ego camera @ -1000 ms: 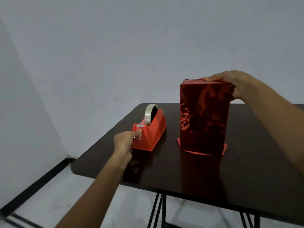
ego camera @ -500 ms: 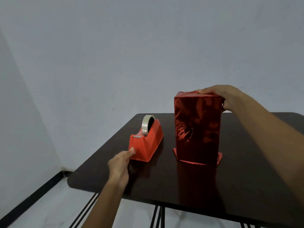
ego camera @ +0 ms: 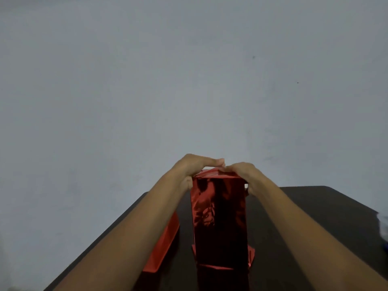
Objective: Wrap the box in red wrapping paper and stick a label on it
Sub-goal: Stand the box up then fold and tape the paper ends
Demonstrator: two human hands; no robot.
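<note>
The box wrapped in shiny red paper (ego camera: 219, 223) stands upright on the dark table (ego camera: 304, 217). A folded paper flap sticks out at its base. Both my hands meet on its top. My left hand (ego camera: 196, 166) arches over the top left edge, with straight fingers pressing down on the folded paper and the thumb against the near face. My right hand (ego camera: 241, 173) curls over the top right corner and grips it, thumb down the side. No label is in view. Any tape under my fingers is hidden.
The red tape dispenser (ego camera: 163, 248) sits left of the box, mostly hidden behind my left forearm. A blurred white and blue thing (ego camera: 383, 229) shows at the right edge. A plain grey wall rises behind the table.
My left hand left the tape dispenser and came up onto the top of the box, beside my right hand. The camera moved closer and now faces the box head on.
</note>
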